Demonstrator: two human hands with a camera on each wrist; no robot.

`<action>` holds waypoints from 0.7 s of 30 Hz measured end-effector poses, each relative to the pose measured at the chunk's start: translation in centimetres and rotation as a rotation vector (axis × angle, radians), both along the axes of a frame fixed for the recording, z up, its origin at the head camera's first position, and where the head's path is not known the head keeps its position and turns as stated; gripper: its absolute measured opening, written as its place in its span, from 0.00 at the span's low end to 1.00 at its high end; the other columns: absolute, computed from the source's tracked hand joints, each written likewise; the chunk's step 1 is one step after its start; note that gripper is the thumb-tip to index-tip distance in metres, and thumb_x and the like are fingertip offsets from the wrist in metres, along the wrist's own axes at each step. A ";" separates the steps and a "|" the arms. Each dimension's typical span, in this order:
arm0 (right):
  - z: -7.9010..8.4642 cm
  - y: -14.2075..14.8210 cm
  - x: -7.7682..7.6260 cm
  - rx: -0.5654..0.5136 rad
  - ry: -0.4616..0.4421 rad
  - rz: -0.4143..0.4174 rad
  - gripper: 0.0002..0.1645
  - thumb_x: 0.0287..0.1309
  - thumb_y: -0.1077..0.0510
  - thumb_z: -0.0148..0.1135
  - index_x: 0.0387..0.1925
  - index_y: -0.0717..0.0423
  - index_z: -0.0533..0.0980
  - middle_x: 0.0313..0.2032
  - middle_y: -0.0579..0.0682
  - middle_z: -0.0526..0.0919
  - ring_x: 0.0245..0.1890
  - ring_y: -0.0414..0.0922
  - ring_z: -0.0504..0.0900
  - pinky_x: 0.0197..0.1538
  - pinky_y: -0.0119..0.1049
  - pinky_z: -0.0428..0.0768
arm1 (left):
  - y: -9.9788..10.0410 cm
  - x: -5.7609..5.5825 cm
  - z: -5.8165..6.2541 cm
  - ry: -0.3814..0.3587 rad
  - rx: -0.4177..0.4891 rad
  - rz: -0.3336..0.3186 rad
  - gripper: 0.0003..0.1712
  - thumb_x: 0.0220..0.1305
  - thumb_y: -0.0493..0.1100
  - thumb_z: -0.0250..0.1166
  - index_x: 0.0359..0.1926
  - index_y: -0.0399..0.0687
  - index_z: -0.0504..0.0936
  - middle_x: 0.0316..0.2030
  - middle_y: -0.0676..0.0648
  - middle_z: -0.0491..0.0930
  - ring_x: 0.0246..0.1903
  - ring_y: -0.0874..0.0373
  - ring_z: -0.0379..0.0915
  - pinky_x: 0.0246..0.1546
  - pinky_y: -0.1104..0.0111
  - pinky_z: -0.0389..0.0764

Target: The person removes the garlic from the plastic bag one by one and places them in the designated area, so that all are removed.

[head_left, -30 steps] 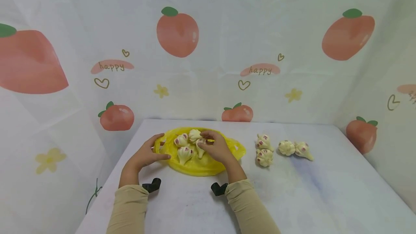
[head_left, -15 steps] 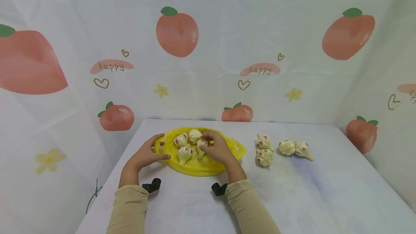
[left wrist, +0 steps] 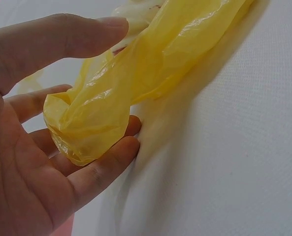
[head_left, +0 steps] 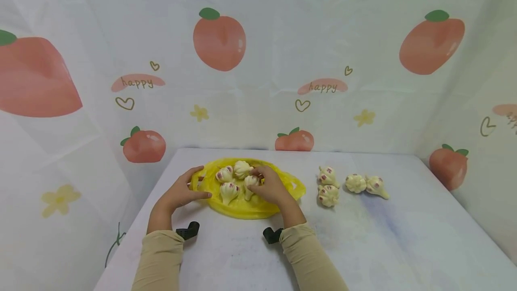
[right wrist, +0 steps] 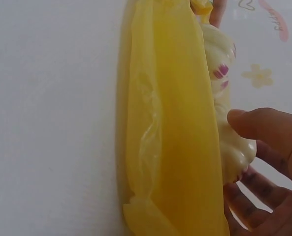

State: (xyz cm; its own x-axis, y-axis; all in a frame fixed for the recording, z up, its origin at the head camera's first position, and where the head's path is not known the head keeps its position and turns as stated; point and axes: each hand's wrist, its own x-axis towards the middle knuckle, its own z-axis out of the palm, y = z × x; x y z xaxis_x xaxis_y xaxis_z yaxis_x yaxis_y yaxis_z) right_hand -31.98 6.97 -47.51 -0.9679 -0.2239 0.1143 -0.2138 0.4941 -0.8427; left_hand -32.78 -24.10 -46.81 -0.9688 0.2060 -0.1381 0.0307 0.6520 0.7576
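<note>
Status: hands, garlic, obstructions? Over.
Left grip open around end of yellow bag. Right grip around garlic bulb, hold unclear. Four bulbs off bag. Nothing visibly blocking.

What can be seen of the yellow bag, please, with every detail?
The yellow bag looks like thin, shiny plastic, slightly see-through and wrinkled. It lies spread on the white table, roughly oval, its near edge raised. Both ends have handle-like openings. Four garlic bulbs rest in it. Its crumpled end sits between thumb and fingers of the left hand; the right hand covers part of its other side.
</note>
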 end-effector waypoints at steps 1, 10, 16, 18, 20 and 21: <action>0.0 0.0 0.0 0.001 -0.001 0.000 0.21 0.66 0.58 0.73 0.59 0.55 0.80 0.59 0.54 0.80 0.59 0.53 0.78 0.67 0.52 0.81 | 0.0 0.0 0.0 -0.002 0.000 -0.001 0.62 0.57 0.57 0.80 0.85 0.56 0.54 0.82 0.35 0.55 0.78 0.29 0.53 0.74 0.33 0.66; 0.0 0.0 -0.2 0.013 -0.006 0.000 0.21 0.63 0.61 0.75 0.57 0.54 0.80 0.58 0.53 0.80 0.60 0.53 0.79 0.66 0.51 0.82 | -0.1 -0.1 -0.1 -0.015 0.012 0.004 0.63 0.56 0.58 0.81 0.85 0.57 0.54 0.83 0.35 0.53 0.78 0.30 0.52 0.74 0.32 0.65; 0.1 0.0 -0.2 0.014 -0.008 -0.004 0.22 0.62 0.62 0.75 0.57 0.53 0.80 0.58 0.53 0.81 0.60 0.52 0.78 0.66 0.50 0.81 | -0.1 -0.1 -0.1 -0.015 0.012 0.005 0.63 0.56 0.57 0.81 0.84 0.57 0.54 0.83 0.35 0.53 0.78 0.29 0.53 0.73 0.33 0.68; 0.0 0.0 -0.2 0.011 -0.004 -0.004 0.22 0.62 0.62 0.75 0.57 0.54 0.80 0.58 0.53 0.81 0.60 0.52 0.79 0.66 0.50 0.82 | -0.1 -0.1 0.0 -0.014 0.011 0.004 0.62 0.56 0.57 0.81 0.84 0.57 0.54 0.83 0.35 0.53 0.78 0.29 0.53 0.73 0.33 0.68; 0.0 0.1 -0.2 0.011 0.003 -0.002 0.22 0.62 0.62 0.76 0.56 0.54 0.80 0.57 0.53 0.82 0.59 0.53 0.79 0.66 0.50 0.82 | 0.0 -0.1 0.0 -0.014 0.008 0.003 0.62 0.57 0.56 0.80 0.84 0.57 0.54 0.83 0.35 0.54 0.78 0.29 0.52 0.73 0.33 0.67; -0.1 0.1 -0.3 0.014 0.007 -0.001 0.22 0.62 0.62 0.76 0.56 0.54 0.81 0.57 0.53 0.82 0.59 0.52 0.80 0.65 0.50 0.82 | 0.0 0.0 0.1 -0.013 0.007 -0.001 0.62 0.57 0.56 0.80 0.84 0.56 0.54 0.82 0.35 0.54 0.78 0.29 0.52 0.73 0.33 0.67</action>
